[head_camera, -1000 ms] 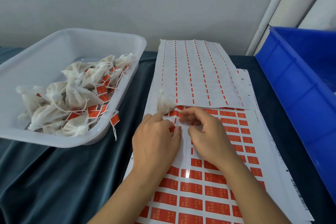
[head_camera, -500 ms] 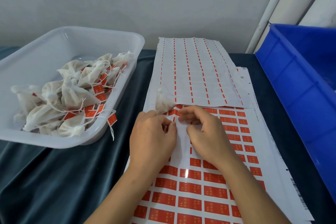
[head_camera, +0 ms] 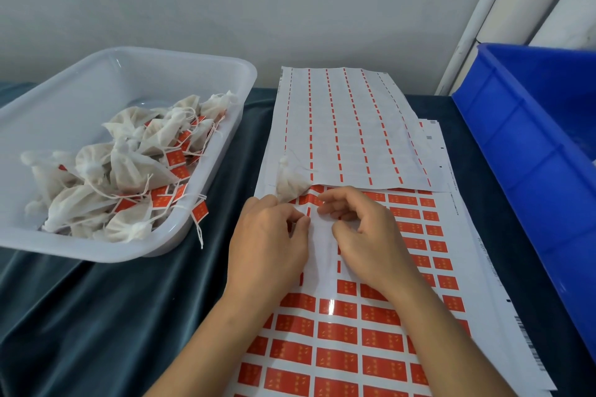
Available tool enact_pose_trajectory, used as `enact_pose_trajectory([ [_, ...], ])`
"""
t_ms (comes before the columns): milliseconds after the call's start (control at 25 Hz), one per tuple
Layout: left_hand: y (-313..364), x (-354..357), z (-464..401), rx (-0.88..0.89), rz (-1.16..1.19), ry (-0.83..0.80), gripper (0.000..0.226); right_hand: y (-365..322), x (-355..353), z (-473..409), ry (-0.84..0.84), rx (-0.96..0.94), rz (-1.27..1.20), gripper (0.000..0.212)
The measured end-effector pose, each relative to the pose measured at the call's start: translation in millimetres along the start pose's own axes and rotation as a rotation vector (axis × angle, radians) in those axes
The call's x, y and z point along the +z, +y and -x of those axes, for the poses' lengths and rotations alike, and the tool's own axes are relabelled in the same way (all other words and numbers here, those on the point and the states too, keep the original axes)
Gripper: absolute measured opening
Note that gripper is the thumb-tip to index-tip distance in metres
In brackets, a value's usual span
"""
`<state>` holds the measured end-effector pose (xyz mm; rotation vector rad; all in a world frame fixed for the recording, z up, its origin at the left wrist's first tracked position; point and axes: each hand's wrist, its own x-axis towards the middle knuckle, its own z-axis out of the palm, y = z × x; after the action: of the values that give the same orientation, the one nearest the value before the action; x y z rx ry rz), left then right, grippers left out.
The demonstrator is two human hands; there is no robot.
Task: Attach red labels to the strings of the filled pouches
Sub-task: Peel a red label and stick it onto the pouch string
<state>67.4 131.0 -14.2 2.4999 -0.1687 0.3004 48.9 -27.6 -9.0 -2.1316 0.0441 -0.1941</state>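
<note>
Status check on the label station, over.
Left hand and right hand both pinching at the label sheet. One unlabeled pouch lies just beyond the fingers. Nothing blocking.

Glossy paper label sheet (head_camera: pixel 338 342), velvety tablecloth (head_camera: pixel 96 316), translucent plastic tray (head_camera: pixel 167 245).

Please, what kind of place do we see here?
Probably a small packing or handwork bench. A clear tray holds labelled pouches, sheets of red labels cover the cloth-covered table, and a blue crate stands beside them.
</note>
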Motion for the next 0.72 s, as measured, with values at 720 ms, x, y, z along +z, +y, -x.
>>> enact_pose_trajectory([
  [720, 5.4, -4.4, -4.3, 0.013, -0.063, -0.005, 0.016, 0.2, -0.3, -0.3, 0.003, 0.004, 0.003, 0.037],
])
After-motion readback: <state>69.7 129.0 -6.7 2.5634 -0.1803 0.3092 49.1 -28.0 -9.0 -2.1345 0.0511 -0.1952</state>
